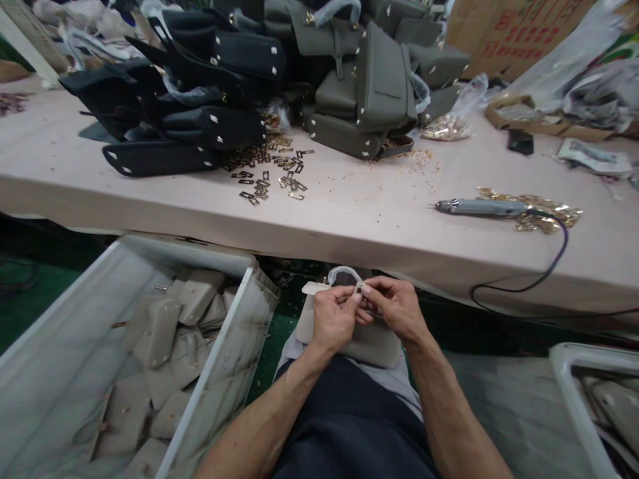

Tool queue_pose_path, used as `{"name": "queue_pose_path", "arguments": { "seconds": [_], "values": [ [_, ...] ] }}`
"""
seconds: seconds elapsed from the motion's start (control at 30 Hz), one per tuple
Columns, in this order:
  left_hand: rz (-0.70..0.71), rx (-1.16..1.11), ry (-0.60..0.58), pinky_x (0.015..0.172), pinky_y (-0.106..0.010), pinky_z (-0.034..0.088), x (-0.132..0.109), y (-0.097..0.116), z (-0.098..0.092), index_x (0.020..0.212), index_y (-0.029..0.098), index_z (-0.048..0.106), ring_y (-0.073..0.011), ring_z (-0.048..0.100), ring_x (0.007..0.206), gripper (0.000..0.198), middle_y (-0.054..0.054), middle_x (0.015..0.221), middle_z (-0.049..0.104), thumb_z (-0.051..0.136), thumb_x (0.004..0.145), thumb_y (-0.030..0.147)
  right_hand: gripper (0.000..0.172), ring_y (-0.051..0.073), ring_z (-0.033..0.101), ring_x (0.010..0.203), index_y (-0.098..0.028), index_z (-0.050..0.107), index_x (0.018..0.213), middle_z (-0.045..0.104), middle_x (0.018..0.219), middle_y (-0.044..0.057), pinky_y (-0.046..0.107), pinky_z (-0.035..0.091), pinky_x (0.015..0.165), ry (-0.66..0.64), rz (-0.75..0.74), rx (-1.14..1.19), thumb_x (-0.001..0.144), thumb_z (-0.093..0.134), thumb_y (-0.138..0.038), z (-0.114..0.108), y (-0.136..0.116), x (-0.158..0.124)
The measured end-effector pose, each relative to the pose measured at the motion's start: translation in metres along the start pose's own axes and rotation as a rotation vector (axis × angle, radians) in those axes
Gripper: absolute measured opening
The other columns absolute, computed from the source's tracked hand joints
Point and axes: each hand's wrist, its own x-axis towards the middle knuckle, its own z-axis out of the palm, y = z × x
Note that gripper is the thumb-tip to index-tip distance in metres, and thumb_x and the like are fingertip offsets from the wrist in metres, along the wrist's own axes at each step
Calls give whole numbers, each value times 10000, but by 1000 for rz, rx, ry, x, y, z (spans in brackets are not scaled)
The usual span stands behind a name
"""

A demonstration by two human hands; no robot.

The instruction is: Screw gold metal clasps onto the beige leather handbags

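A light beige handbag (pixel 372 344) rests on my lap, its handle (pixel 344 271) wrapped in clear plastic. Over its top edge, my left hand (pixel 337 316) and my right hand (pixel 397 306) meet with thumbs and fingers pinched together. Between the fingertips is a small beige strap end (pixel 359 289), which seems to be part of the bag. Both hands are closed on it. Whether a small metal fitting is also between the fingers is too small to tell.
Black handbags (pixel 164 156) and olive handbags (pixel 387 86) are piled on the table (pixel 349 216) beside loose metal frames (pixel 259 186). An electric screwdriver (pixel 479 207) lies right, its cord hanging over the edge. A white bin (pixel 214 386) of beige bags stands left, another bin (pixel 574 399) right.
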Motion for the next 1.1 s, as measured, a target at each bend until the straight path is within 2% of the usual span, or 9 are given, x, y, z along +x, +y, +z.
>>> {"name": "queue_pose_path", "arguments": {
  "seconds": [0.17,0.3,0.5,0.63,0.73,0.83,0.9,0.97,1.1],
  "values": [
    [-23,-26,-69,581,-261,634,0,0,-4,1094,66,741,-199,760,616,328,-141,865,786,699,850,281,395,116,519,548,-115,764,870,647,640,35,232,398,515,27,29,13,795,808,-500,-1,12,4],
    [-36,-24,-114,592,-259,633,0,1,-9,1101,73,743,-213,772,647,340,-138,868,787,700,848,295,381,109,497,524,-122,758,861,639,619,26,232,386,508,17,37,25,803,803,-496,-1,13,5],
    [-44,18,-34,518,-257,605,-1,0,-7,1004,86,730,-199,737,545,327,-111,759,768,717,842,369,382,150,595,588,-147,729,817,680,681,45,251,458,558,15,-12,-118,863,739,-526,4,10,5],
    [-51,39,24,450,-246,564,-2,4,-4,921,111,704,-186,701,472,312,-100,738,760,718,844,414,414,142,541,504,-168,676,742,613,569,14,249,392,499,13,9,-217,920,647,-540,14,5,10],
    [-55,44,81,412,-241,536,2,7,-3,860,123,686,-183,668,424,335,-75,642,730,741,819,451,435,149,532,531,-182,628,690,593,578,15,264,377,537,69,-111,-400,946,594,-533,19,2,17],
    [-59,36,131,400,-238,523,5,10,-2,840,122,679,-171,641,392,353,-70,608,719,762,789,461,442,203,624,751,-188,661,796,678,789,67,288,424,686,137,-260,-651,949,566,-591,16,7,22],
    [-62,33,159,397,-231,517,6,8,0,844,114,682,-174,658,413,357,-83,651,732,753,788,459,537,225,643,790,-192,681,835,693,819,88,301,419,722,36,-148,-777,968,484,-674,10,14,25],
    [-70,33,179,398,-236,523,7,5,5,831,107,682,-194,686,449,367,-91,664,730,746,785,466,679,229,638,723,-193,673,751,675,733,91,311,409,710,-120,40,-830,984,352,-744,2,20,29],
    [-72,31,227,412,-261,548,15,0,14,815,110,691,-224,707,472,381,-90,640,725,774,758,477,807,227,615,710,-196,609,630,637,660,69,321,429,739,-318,176,-650,970,207,-807,-8,23,38]
  ]
}}
